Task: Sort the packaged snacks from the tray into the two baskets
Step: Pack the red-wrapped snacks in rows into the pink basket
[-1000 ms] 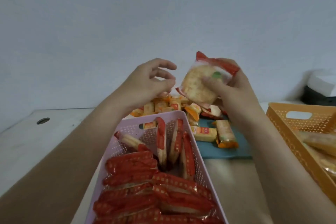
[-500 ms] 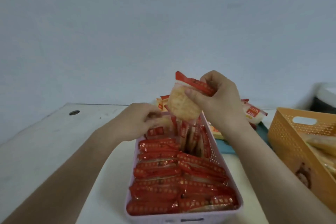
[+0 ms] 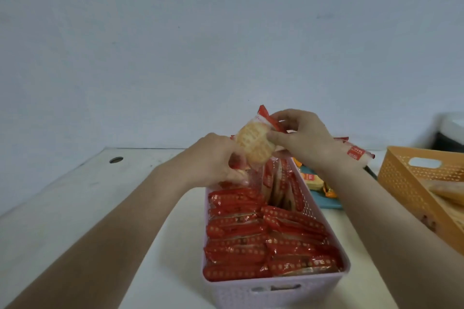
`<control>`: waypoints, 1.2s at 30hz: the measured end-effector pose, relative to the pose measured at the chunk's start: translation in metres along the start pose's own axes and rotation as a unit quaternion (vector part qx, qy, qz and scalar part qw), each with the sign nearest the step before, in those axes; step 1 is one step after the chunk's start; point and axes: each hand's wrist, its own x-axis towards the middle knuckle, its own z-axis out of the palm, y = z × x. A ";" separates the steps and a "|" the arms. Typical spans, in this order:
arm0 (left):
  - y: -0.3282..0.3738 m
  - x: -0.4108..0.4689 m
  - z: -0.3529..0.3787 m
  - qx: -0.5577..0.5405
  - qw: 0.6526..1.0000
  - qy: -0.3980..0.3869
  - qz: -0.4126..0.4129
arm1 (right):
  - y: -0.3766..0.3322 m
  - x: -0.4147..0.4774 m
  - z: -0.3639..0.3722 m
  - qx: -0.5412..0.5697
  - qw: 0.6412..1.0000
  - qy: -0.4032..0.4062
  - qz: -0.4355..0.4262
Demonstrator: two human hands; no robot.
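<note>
While the left hand (image 3: 216,160) curls at the pink basket's (image 3: 276,293) far end, seemingly pinching the packet's (image 3: 253,144) lower seal, the right hand (image 3: 303,140) pinches its top and holds it just above the basket. Placing is in hand. Next, the packet needs sliding upright into the open slot. More snacks (image 3: 313,180) wait on the tray (image 3: 329,204).

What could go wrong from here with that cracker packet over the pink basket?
1. The pink basket looks nearly full. Only a narrow gap shows among the upright packs, so the cracker packet may jam or sit proud.
2. The right hand and left hand seem to pinch it by its edges, so a loose grip could drop it onto the table.
3. Forcing it in might crack it.
</note>
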 end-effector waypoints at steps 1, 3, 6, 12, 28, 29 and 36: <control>-0.001 0.004 0.006 0.006 1.000 -0.020 0.001 | 0.003 0.001 0.004 -0.025 1.000 -0.012 -0.003; 0.000 0.006 0.016 0.019 0.997 -0.076 0.003 | 0.008 0.004 0.010 -0.073 0.997 -0.034 -0.002; -0.003 0.004 0.025 0.002 0.991 -0.130 -0.006 | 0.014 0.009 0.014 -0.144 0.988 -0.055 -0.011; -0.020 -0.013 0.014 -0.078 0.993 0.081 -0.021 | 0.017 0.012 0.020 -0.273 0.955 -0.102 -0.055; -0.022 -0.006 0.033 0.092 0.994 0.053 0.018 | 0.002 0.004 -0.026 -0.431 0.880 -0.193 -0.055; -0.017 -0.003 0.032 0.059 0.996 0.068 0.023 | 0.001 0.001 -0.028 -0.457 0.866 -0.200 -0.048; 0.038 0.031 0.033 0.103 0.994 -0.015 0.042 | -0.003 -0.026 -0.025 -0.482 0.854 -0.194 -0.024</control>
